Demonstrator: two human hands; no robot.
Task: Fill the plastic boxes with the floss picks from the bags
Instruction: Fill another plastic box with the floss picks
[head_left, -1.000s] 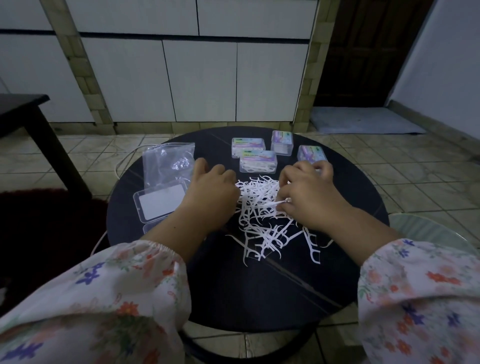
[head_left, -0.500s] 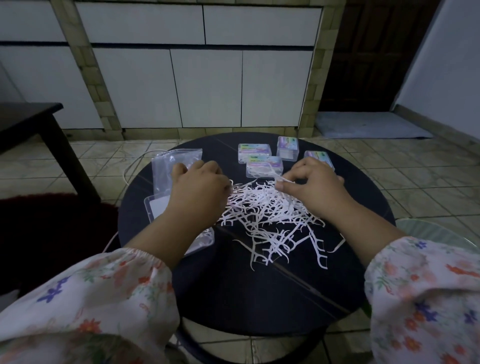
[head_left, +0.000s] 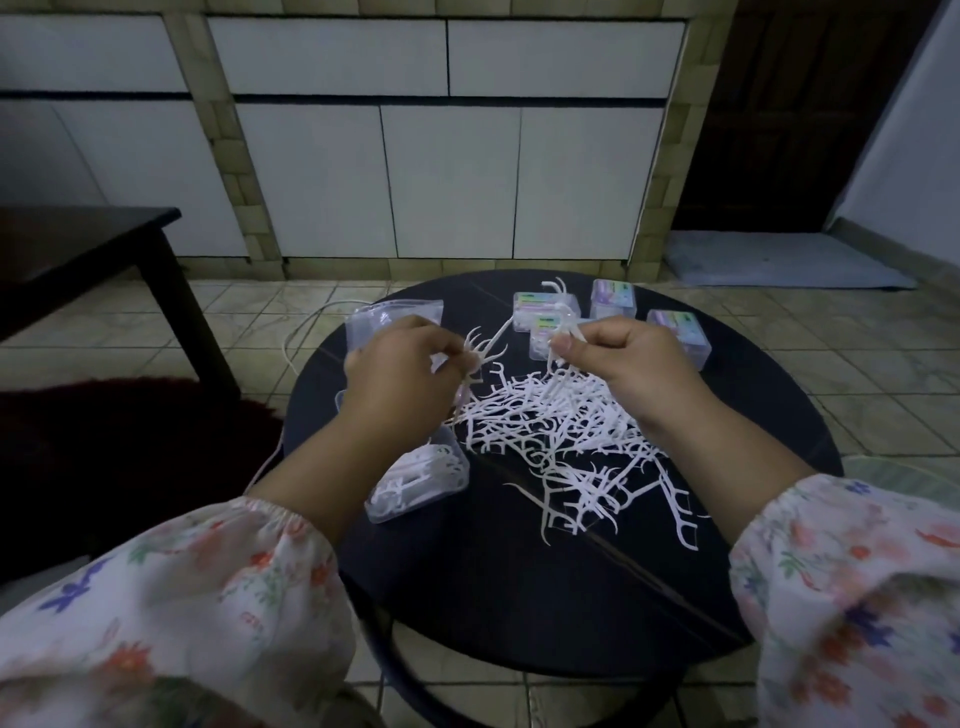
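A round, dark, glossy tabletop (head_left: 519, 597) carries a loose heap of white plastic floss picks (head_left: 566, 441), thin and hooked, lying crisscross with their handles pointing every way; a few stragglers at the near right edge of the heap lie with their long axes running toward the person.

The left hand (head_left: 400, 384) is raised just above the heap's left edge, its fingers curled around a small bunch of picks (head_left: 480, 353) whose curved pointed ends fan up and to the right. The right hand (head_left: 623, 364) is raised beside it, thumb and fingers pinching another few picks (head_left: 563, 332) that stand roughly upright, heads at the top and handles hanging down toward the heap. The two hands are near each other but apart.

Under the left forearm sits an open clear plastic box (head_left: 421, 483), rectangular with rounded corners, partly filled with picks lying roughly parallel along its length. At the far side of the tabletop stand closed clear boxes with pastel labels (head_left: 613, 299), four as far as can be made out. A crumpled clear plastic bag (head_left: 384, 325) lies far left, partly hidden by the left hand. Both forearms wear soft floral sleeves (head_left: 208, 597) with gathered cuffs.
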